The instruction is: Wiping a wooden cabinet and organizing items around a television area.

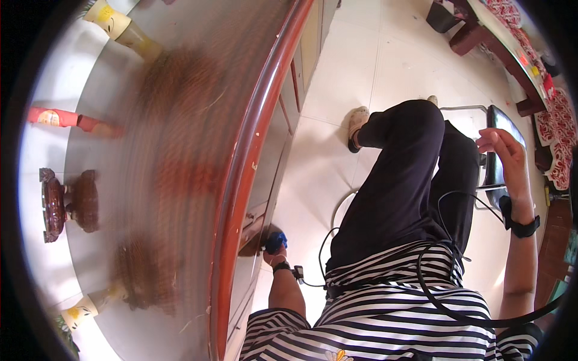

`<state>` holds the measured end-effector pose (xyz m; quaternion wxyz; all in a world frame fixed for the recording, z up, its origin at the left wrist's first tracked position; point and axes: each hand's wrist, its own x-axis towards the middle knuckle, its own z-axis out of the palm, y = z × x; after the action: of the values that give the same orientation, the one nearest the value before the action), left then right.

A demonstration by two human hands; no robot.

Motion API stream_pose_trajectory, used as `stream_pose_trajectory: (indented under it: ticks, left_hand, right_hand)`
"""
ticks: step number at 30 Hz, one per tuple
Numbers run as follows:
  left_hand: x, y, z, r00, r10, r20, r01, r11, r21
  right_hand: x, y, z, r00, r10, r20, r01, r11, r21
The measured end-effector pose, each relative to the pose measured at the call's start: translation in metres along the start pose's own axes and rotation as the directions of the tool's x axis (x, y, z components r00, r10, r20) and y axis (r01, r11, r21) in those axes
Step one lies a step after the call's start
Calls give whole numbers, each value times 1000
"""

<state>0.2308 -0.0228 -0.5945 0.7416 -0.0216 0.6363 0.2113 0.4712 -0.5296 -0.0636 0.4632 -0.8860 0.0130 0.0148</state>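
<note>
My left hand (276,258) reaches down beside the front of a wooden cabinet (259,198) and grips a crumpled blue cloth (276,242). The cloth is close to the lower part of the cabinet front; whether it touches the surface I cannot tell. My right hand (506,146) is raised at the right, its fingers loosely bent and nothing in them. Beside it stands a chair (505,124) with a black seat and metal frame. Both wrists wear black bands, and black cables run across my striped shirt.
The cabinet's glossy top (189,149) has a chipped red-brown edge (246,158). Along its back stand a carved wooden stand (53,205), a red packet (52,117) and two pale yellow-patterned vases. A dark bin (445,17) and a wooden bench with red-patterned covers (556,131) are at the right.
</note>
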Motion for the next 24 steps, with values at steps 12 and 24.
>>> stream_pose_trajectory:
  ticks: [12,24]
  left_hand:
    - [42,-20,56,982,91,168,-49,969,-241]
    - [15,-94,153,999,28,31,-22,982,-190]
  right_hand:
    - [-26,40,-24,982,158,-100,-146,982,122]
    - [19,105,-36,928,371,-25,-360,914,186]
